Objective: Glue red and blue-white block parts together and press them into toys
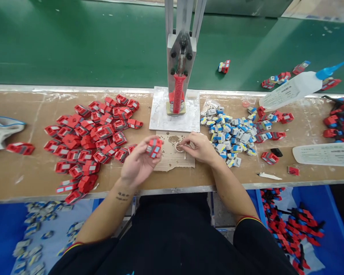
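A red part (154, 147) is gripped by the left hand (138, 162) at frame centre; a thin stick (185, 155) is pinched by the right hand (199, 148) over the small ring (179, 147), so dabbing appears in hand.

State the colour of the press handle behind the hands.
Red; the press handle shows in the head view.

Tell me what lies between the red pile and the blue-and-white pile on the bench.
In the head view, between the red pile and the blue-and-white pile lie the press plate, a cardboard scrap, and both hands: left, right.
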Available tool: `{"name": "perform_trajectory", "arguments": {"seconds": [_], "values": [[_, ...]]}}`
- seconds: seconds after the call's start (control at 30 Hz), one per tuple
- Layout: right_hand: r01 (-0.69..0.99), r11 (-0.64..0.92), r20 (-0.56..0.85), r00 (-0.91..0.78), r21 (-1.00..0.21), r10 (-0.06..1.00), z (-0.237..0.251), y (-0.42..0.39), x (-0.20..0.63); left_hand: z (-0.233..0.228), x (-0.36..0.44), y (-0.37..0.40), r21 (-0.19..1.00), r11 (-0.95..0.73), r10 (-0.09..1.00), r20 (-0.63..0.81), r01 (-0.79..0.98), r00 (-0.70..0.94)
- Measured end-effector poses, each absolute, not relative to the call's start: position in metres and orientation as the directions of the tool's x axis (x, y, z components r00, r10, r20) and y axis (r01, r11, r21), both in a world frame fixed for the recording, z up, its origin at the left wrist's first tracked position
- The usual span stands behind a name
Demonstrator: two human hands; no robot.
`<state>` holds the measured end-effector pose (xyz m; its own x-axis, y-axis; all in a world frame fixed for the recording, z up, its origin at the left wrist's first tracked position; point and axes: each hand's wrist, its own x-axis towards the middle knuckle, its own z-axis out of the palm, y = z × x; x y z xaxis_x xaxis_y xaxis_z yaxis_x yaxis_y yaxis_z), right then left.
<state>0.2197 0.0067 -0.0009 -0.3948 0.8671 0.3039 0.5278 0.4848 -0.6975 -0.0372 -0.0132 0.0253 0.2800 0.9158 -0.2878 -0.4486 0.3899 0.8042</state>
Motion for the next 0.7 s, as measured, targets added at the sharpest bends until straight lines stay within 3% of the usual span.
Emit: {"name": "perform_trajectory", "arguments": {"seconds": [0.1, 0.23, 0.4, 0.5, 0.7], "values": [[0.539, 0.48, 0.287, -0.405, -0.692, 0.868, 0.0, 0.005, 0.219, -0.002, -0.043, -0.02, 0.858, 0.358, 0.923, -0.267, -0.368, 0.277], [0.547, 0.462, 0.257, -0.411, -0.698, 0.875, 0.003, 0.003, 0.222, -0.026, -0.081, -0.004, 0.991, 0.114, 0.981, -0.1, -0.073, 0.168], [0.57, 0.442, 0.258, -0.376, -0.693, 0.89, 0.006, 0.003, 0.224, -0.024, -0.102, 0.009, 0.958, -0.118, 0.988, 0.087, 0.26, 0.128], [0.574, 0.446, 0.27, -0.368, -0.687, 0.89, 0.004, 0.004, 0.221, -0.015, -0.086, 0.011, 0.95, -0.2, 0.979, 0.181, 0.241, 0.098], [0.501, 0.472, 0.299, -0.389, -0.725, 0.872, 0.011, 0.002, 0.227, 0.007, -0.036, 0.029, 0.939, -0.34, 0.926, 0.323, 0.061, 0.193]]}}
